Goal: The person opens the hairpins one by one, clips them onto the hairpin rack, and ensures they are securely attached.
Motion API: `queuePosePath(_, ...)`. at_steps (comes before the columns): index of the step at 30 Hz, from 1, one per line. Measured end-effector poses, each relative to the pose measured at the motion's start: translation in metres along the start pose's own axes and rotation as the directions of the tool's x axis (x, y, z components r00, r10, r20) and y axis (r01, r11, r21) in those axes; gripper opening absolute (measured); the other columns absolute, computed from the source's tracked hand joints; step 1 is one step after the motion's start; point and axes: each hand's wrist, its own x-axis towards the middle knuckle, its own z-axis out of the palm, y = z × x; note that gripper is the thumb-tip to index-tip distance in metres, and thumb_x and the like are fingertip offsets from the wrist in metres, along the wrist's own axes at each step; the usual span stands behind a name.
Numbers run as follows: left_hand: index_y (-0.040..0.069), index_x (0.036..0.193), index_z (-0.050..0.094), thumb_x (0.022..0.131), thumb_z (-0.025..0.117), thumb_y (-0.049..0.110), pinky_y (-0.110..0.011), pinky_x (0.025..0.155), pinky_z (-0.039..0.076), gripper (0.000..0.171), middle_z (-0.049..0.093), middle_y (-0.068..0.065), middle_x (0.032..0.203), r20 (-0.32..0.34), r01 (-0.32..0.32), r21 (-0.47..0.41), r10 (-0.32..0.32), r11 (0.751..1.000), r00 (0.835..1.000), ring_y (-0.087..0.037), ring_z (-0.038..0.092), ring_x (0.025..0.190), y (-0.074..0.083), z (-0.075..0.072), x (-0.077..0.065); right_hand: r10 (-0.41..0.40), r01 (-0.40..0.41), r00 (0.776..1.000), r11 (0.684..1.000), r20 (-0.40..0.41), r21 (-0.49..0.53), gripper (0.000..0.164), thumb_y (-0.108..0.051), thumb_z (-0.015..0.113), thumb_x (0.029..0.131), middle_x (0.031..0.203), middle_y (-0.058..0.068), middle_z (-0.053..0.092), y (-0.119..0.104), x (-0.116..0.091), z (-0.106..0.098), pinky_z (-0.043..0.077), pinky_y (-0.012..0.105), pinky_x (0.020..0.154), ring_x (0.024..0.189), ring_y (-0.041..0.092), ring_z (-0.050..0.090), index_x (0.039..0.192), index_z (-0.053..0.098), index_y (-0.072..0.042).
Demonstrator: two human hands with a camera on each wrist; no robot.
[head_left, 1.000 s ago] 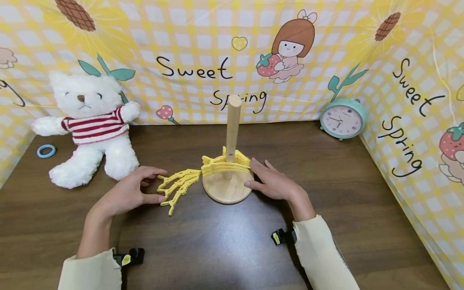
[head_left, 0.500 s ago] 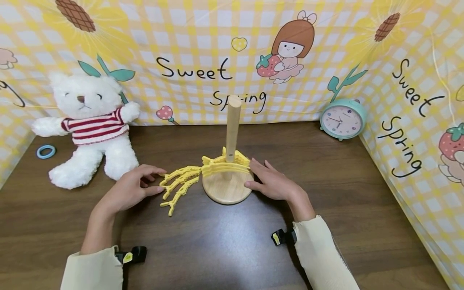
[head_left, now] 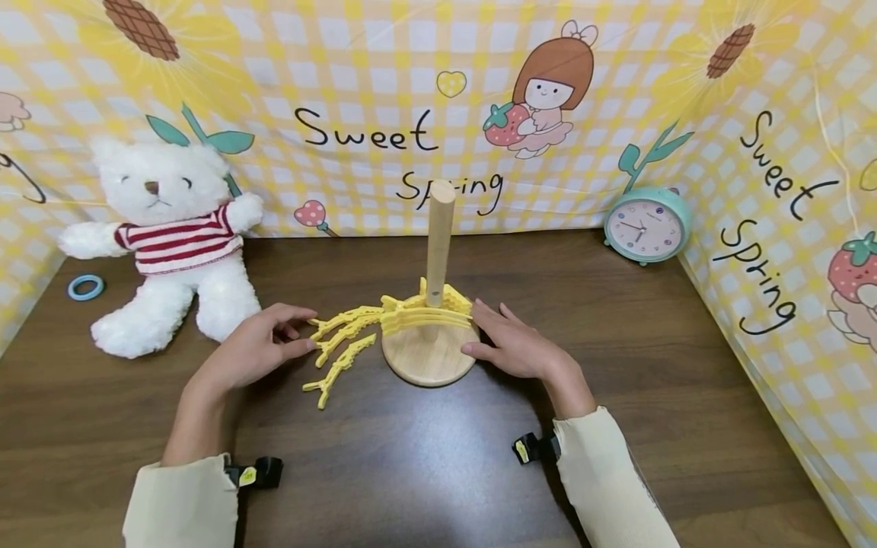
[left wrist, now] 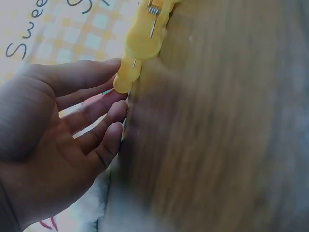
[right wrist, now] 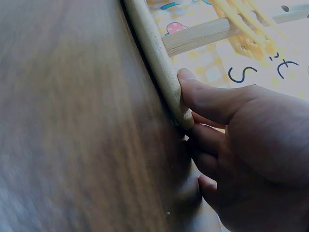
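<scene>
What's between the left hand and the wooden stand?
In the head view, yellow pieces span from the left hand toward the wooden stand; a separate yellow piece lies on the table, nearer the wearer.

The left hand [head_left: 250, 346] comes from the near left side, where its forearm leaves a cream sleeve [head_left: 183, 502] and goes toward the far side, while the wrist [head_left: 204, 415] bends to the right, and its thumb [head_left: 293, 350] and forefinger are curved toward each other in a pinch. The right hand [head_left: 517, 344] comes from the near right side, also from a cream sleeve, with its back turned upward and its fingers [head_left: 488, 318] almost straight, pointing to the far left, while its thumb is spread apart from them on the nearer side and points left.
</scene>
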Motion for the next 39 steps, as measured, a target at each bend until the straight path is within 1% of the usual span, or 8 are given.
queuePosePath(6, -0.002, 0.135, 0.059, 0.096, 0.072, 0.022, -0.036, 0.075, 0.048, 0.048, 0.062, -0.018, 0.117, -0.005, 0.081, -0.013, -0.081, 0.997, 0.997, -0.024, 0.06, 0.091, 0.004, 0.0, 0.009, 0.02, -0.02, 1.0, 1.0, -0.001, 0.0, 0.069, -0.034, 0.055, 0.105, 0.166, 0.008, 0.019, 0.0, -0.001, -0.001, -0.002, 0.042, 0.123, 0.154, 0.021, 0.006, 0.162, 0.022, -0.015)
queuePosePath(11, 0.0, 0.135, 0.061, 0.095, 0.072, 0.027, -0.035, 0.072, 0.047, 0.049, 0.064, -0.017, 0.11, -0.037, 0.167, 0.007, -0.167, 0.986, 0.985, -0.024, 0.058, 0.083, 0.005, 0.0, 0.016, 0.012, -0.012, 1.0, 1.0, 0.001, 0.003, 0.067, -0.033, 0.056, 0.105, 0.166, 0.009, 0.02, 0.0, 0.0, -0.001, -0.002, 0.042, 0.123, 0.154, 0.021, 0.007, 0.162, 0.024, -0.014)
queuePosePath(15, 0.001, 0.133, 0.062, 0.094, 0.072, 0.028, -0.035, 0.071, 0.046, 0.049, 0.066, -0.019, 0.112, -0.057, 0.208, 0.019, -0.206, 0.978, 0.977, -0.024, 0.058, 0.08, 0.007, 0.002, 0.02, 0.006, -0.006, 1.0, 1.0, -0.004, 0.003, 0.064, -0.032, 0.055, 0.106, 0.165, 0.009, 0.022, 0.001, 0.001, -0.001, -0.002, 0.042, 0.123, 0.154, 0.021, 0.007, 0.16, 0.028, -0.014)
queuePosePath(18, 0.0, 0.132, 0.062, 0.094, 0.072, 0.029, -0.04, 0.075, 0.048, 0.049, 0.064, -0.024, 0.122, -0.069, 0.221, 0.032, -0.218, 0.975, 0.973, -0.028, 0.06, 0.085, 0.009, 0.003, 0.022, 0.011, -0.011, 1.0, 1.0, -0.004, 0.002, 0.065, -0.033, 0.055, 0.106, 0.166, 0.01, 0.021, 0.002, 0.001, 0.0, -0.002, 0.042, 0.123, 0.154, 0.021, 0.007, 0.161, 0.027, -0.013)
queuePosePath(21, -0.001, 0.132, 0.062, 0.094, 0.072, 0.031, -0.05, 0.088, 0.049, 0.051, 0.059, -0.027, 0.131, -0.08, 0.221, 0.041, -0.217, 0.974, 0.973, -0.037, 0.059, 0.104, 0.011, 0.005, 0.023, 0.02, -0.02, 1.0, 1.0, -0.002, 0.003, 0.067, -0.034, 0.055, 0.105, 0.166, 0.01, 0.02, 0.001, 0.001, 0.001, -0.002, 0.042, 0.123, 0.154, 0.021, 0.007, 0.161, 0.025, -0.013)
queuePosePath(25, -0.004, 0.13, 0.062, 0.094, 0.072, 0.035, -0.058, 0.098, 0.043, 0.054, 0.061, -0.027, 0.128, -0.105, 0.201, 0.06, -0.194, 0.978, 0.975, -0.044, 0.053, 0.12, 0.012, 0.006, 0.025, 0.022, -0.022, 1.0, 1.0, -0.004, 0.005, 0.068, -0.035, 0.056, 0.105, 0.166, 0.01, 0.02, 0.001, 0.001, 0.002, -0.002, 0.042, 0.123, 0.154, 0.02, 0.007, 0.162, 0.024, -0.013)
queuePosePath(31, -0.006, 0.126, 0.064, 0.092, 0.073, 0.04, -0.059, 0.096, 0.045, 0.058, 0.064, -0.026, 0.121, -0.137, 0.195, 0.111, -0.18, 0.974, 0.974, -0.046, 0.056, 0.116, 0.014, 0.009, 0.03, 0.018, -0.018, 1.0, 1.0, -0.008, 0.004, 0.067, -0.033, 0.056, 0.105, 0.166, 0.01, 0.02, 0.001, 0.001, 0.002, -0.001, 0.041, 0.123, 0.154, 0.02, 0.007, 0.161, 0.025, -0.013)
queuePosePath(39, -0.004, 0.117, 0.069, 0.089, 0.075, 0.036, -0.049, 0.08, 0.051, 0.049, 0.069, -0.022, 0.108, -0.206, 0.266, 0.106, -0.241, 0.958, 0.948, -0.038, 0.064, 0.098, 0.021, 0.012, 0.032, 0.014, -0.014, 1.0, 1.0, -0.013, 0.003, 0.067, -0.034, 0.056, 0.105, 0.165, 0.01, 0.021, 0.001, 0.001, 0.002, -0.001, 0.041, 0.123, 0.154, 0.02, 0.008, 0.161, 0.026, -0.012)
